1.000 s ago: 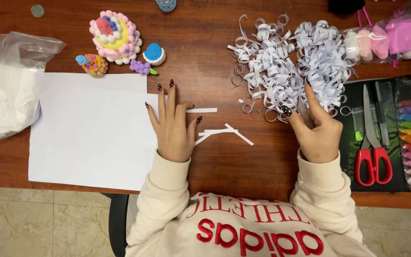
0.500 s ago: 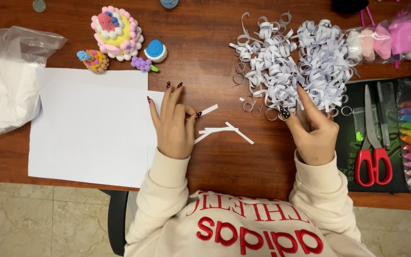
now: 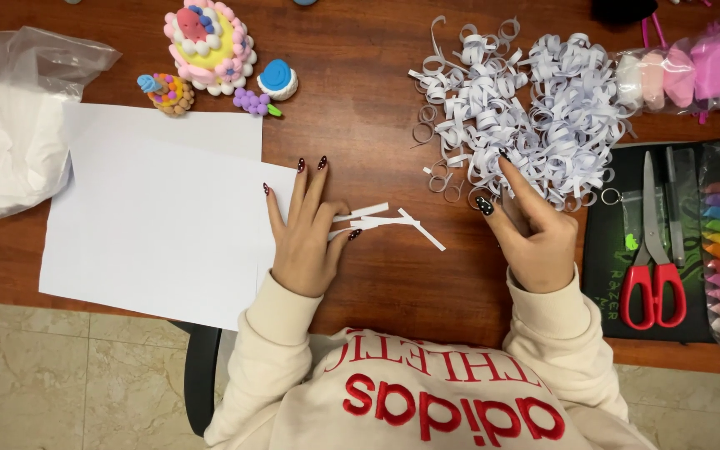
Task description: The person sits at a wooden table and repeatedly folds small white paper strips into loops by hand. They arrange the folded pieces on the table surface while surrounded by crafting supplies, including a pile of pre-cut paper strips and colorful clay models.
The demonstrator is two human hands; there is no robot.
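My left hand (image 3: 306,237) lies flat, palm down, fingers stretched forward and close together, thumb angled out to the right. My right hand (image 3: 535,233) is raised on its heel, index finger extended forward, the other fingers curled loosely under, thumb spread to the left. Both forearms, in cream sleeves, run up from the bottom edge, elbows tucked close to my body, wrists straight. Dark polish marks every visible nail.
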